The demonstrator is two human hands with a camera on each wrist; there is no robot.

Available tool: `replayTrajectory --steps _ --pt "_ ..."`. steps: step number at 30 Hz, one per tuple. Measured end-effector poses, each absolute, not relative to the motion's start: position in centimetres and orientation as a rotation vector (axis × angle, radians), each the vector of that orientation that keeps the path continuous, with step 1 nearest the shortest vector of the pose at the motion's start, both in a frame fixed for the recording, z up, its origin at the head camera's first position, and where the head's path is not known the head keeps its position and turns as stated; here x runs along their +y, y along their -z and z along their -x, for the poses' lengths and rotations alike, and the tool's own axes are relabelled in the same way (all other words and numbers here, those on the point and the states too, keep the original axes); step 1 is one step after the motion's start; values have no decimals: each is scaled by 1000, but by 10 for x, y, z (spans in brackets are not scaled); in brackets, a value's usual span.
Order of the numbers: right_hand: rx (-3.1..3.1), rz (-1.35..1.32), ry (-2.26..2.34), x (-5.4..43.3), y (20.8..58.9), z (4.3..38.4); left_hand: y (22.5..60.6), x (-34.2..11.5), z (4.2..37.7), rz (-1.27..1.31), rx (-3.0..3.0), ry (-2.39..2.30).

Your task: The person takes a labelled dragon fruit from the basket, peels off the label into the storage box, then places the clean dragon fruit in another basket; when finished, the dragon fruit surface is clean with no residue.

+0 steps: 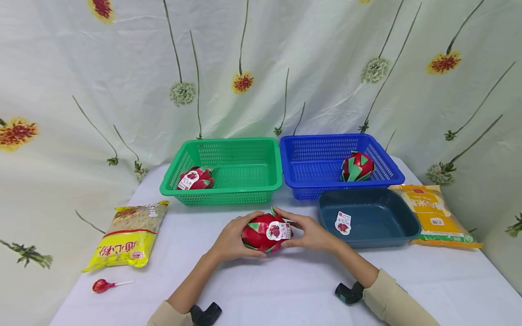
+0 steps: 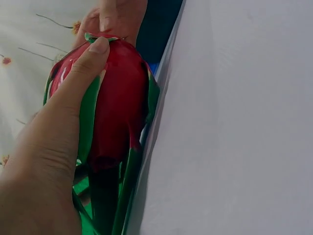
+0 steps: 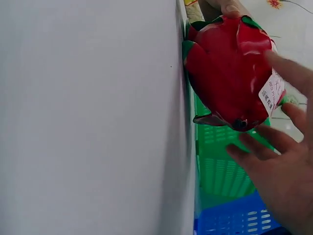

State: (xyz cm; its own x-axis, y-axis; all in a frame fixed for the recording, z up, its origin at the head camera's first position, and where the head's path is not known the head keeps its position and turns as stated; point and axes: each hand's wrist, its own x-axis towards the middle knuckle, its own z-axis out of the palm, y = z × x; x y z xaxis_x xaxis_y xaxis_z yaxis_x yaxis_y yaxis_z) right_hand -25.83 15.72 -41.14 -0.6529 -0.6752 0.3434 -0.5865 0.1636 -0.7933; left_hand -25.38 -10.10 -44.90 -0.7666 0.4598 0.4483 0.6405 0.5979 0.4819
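Observation:
In the head view a red dragon fruit [image 1: 258, 235] with green scales sits low over the white table's middle. My left hand [image 1: 234, 237] grips its left side, the thumb pressed on the skin in the left wrist view. A white sticker label [image 1: 278, 230] with fruit pictures lies on the fruit's right side. Beside that label is my right hand [image 1: 310, 233], its fingers spread. The right wrist view shows these fingers loosely around the fruit's end, most of them apart from it. My left fingers' far side is hidden by the fruit.
Behind stand a green basket [image 1: 228, 197] and a blue basket [image 1: 342, 185], each with one dragon fruit. A dark teal tray [image 1: 379, 222] with a label inside is at right, beside an orange bag [image 1: 436, 215]. At left lie a yellow bag [image 1: 126, 235] and a lollipop [image 1: 103, 285].

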Motion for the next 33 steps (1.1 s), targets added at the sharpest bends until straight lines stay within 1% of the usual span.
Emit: replayTrajectory --steps 4,9,14,18,22,27,33 --pt "2467 1211 1697 149 394 244 451 -103 252 846 -2484 943" --pt "2645 1021 1910 142 386 234 451 -105 253 789 -2354 966" --pt "2670 849 1984 139 388 231 450 -104 252 801 -2289 981" --pt "2625 759 1988 137 391 232 448 -103 251 803 -2266 1001" --pt "2586 715 2028 135 395 232 448 -101 249 806 -2264 1006" --pt "2506 700 2190 135 400 232 447 -98 248 813 -2274 999" --pt "2476 576 2293 133 399 233 445 -95 246 802 -2292 970"
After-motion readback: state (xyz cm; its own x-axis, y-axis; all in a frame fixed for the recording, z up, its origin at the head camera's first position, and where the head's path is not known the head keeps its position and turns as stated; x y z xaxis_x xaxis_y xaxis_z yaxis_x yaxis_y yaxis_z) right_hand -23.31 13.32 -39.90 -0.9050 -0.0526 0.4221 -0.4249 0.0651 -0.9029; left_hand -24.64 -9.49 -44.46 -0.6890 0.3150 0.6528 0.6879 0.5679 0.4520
